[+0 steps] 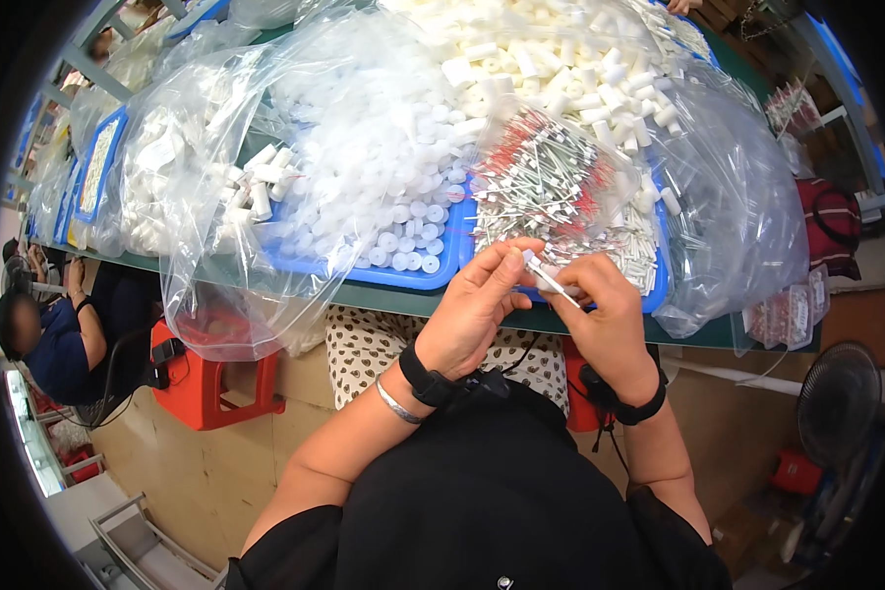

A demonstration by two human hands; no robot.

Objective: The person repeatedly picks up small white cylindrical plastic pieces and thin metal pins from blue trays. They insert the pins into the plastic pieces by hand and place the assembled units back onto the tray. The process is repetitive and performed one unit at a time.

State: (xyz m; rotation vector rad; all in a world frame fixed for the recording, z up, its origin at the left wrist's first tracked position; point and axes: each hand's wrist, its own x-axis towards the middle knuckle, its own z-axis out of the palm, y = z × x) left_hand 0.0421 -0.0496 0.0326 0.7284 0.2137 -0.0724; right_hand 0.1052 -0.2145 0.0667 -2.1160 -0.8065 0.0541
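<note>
Between my hands is a thin white stick-like piece (553, 280), slanting down to the right over the table's near edge. The thumb and forefinger of my left hand (477, 310) pinch its upper end, near a small whitish tip. My right hand (605, 310) has its fingers closed around the lower part, hiding some of it. Just beyond them, a blue tray (660, 285) holds small white pieces (629, 241) and a clear bag of thin red-and-white sticks (541, 167). Left of it, another blue tray (413, 279) carries translucent round discs (398, 241).
Cream-white cylinders (600, 88) are heaped at the back. Clear plastic bags (728, 197) flank the trays; one (226, 324) droops over the table edge. A red stool (211, 379) stands left, where another person (59, 344) sits. A black fan (839, 403) is at right.
</note>
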